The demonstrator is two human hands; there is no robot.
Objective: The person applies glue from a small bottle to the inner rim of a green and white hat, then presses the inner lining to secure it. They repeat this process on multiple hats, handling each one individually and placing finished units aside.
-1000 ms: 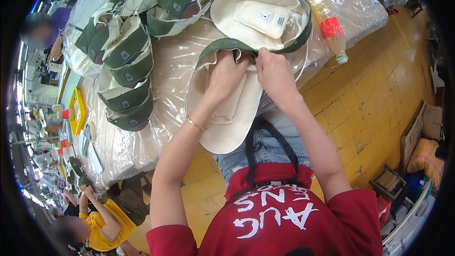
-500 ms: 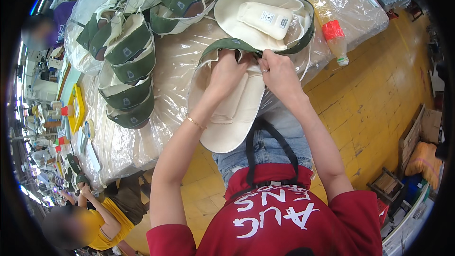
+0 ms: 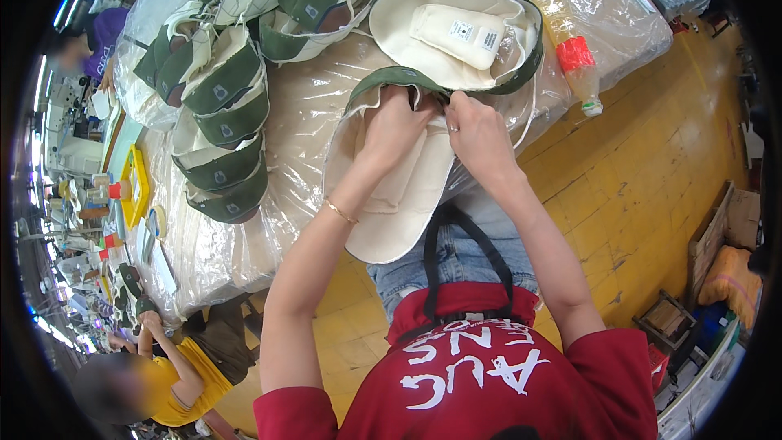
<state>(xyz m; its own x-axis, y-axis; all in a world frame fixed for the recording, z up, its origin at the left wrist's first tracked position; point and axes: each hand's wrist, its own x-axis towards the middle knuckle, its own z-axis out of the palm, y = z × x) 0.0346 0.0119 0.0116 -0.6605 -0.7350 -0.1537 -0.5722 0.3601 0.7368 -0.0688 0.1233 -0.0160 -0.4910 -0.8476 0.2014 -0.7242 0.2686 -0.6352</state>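
Observation:
A cream-lined, green-edged fabric piece (image 3: 391, 232), with a padded panel inside, lies at the table's front edge, its lower end over my lap. My left hand (image 3: 397, 126) reaches inside it, the fingers curled at the green rim and partly hidden by it. My right hand (image 3: 479, 130) is closed in a pinch on the same piece's right edge, close beside the left fingertips. Just beyond my hands rests a second such piece (image 3: 399, 24), with a white printed label (image 3: 475, 33) on its padded panel.
Several similar green pieces (image 3: 224, 126) stand in rows at the back left on the plastic-covered table (image 3: 297, 147). A red-labelled bottle (image 3: 578, 65) lies near the right edge. A yellow tray (image 3: 133, 187) is at the left. A co-worker in yellow (image 3: 191, 375) works at lower left.
Both hands stay at the rim of the piece; my right hand shifts slightly left and down. The view shifts slightly.

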